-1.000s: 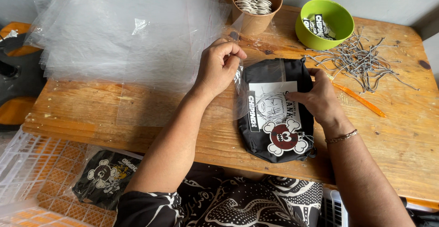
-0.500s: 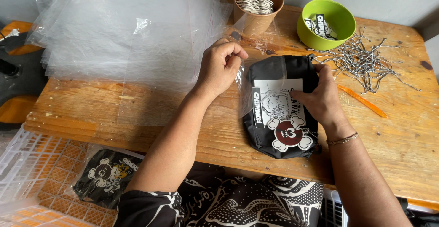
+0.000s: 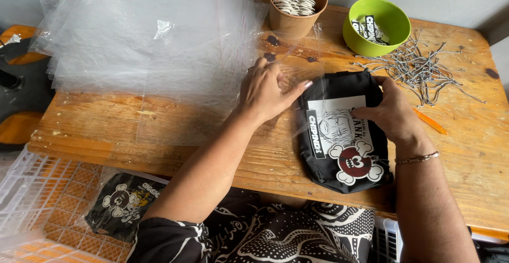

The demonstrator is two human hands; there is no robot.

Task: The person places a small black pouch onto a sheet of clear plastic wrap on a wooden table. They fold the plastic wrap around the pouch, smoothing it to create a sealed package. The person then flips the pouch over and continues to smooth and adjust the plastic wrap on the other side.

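A folded black shirt [image 3: 339,152] with a white skull print lies on the wooden table [image 3: 159,136] in front of me. My right hand [image 3: 395,112] grips its upper right part, fingers curled over the top edge. My left hand [image 3: 268,91] rests just left of the shirt and pinches the edge of a thin clear plastic bag [image 3: 297,61] that lies above and around the shirt's top. The thumb of that hand touches the shirt's upper left corner. How far the shirt sits inside the bag is hard to see.
A stack of clear bags [image 3: 148,46] covers the table's left. At the back stand a brown paper cup [image 3: 297,22] of tags and a green bowl [image 3: 377,40]. Loose cords [image 3: 424,69] and an orange pen [image 3: 430,121] lie right. A white crate [image 3: 37,189] below holds a bagged shirt [image 3: 124,204].
My left hand has gone from a tight pinch to a flatter hold with the thumb out. My right hand has slid up along the shirt, which has shifted slightly.
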